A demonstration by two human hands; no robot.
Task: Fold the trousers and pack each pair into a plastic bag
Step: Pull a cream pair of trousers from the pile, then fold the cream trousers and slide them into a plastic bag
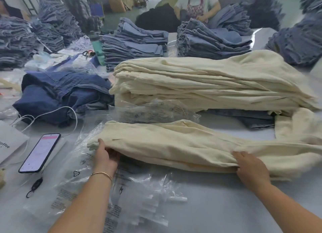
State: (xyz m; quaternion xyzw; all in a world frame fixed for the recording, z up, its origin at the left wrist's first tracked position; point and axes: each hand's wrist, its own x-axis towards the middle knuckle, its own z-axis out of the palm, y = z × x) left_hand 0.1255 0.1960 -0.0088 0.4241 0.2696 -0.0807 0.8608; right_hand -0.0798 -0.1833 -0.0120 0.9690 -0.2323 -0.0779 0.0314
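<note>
Head camera, looking down at a packing table (217, 203): a person works on a cream pair of trousers (183, 145) lying lengthwise across the view, its long axis running left to right in front of both arms. The left hand (106, 156) grips the left end of the fabric, thumb on top and fingers tucked beneath, right where that end overlaps a clear plastic bag (83, 165). The right hand (250, 166) pinches the near edge further along, fingers curled into the cloth. The far right portion of the garment trails out of frame, blurred. A taller stack of cream trousers (209, 83) sits just behind, with loose blue jeans (59, 93) to its left and a phone (39, 153) near the left arm. More empty bags (139, 198) lie between the forearms. The fold looks unfinished; the bag lies nearest the left hand, so bagging would likely start from that end.
</note>
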